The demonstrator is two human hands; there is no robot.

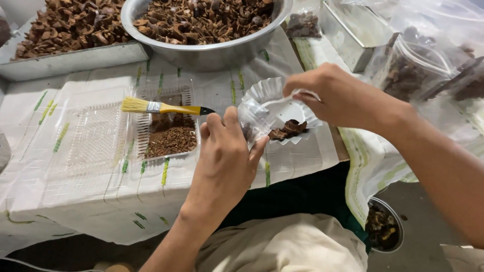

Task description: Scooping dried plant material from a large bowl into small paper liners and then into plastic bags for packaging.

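My left hand (225, 156) grips the left side of a small clear plastic bag (257, 118) over the table's front edge. My right hand (335, 93) pinches the bag's upper right rim, holding it apart. Under the bag lies a white fluted paper cup (267, 90) with a few brown shell pieces (288, 128) in it. Left of my left hand a yellow-handled brush (164, 107) lies across a clear plastic hinged tray (96, 136), whose right half holds brown crumbs (171, 140).
A large metal bowl (212, 53) of brown shells stands at the back, with a flat metal tray (65, 60) of shells left of it. Clear bags of dark pieces (408, 75) and a metal box (348, 32) are at right. A small bowl (384, 230) sits on the floor.
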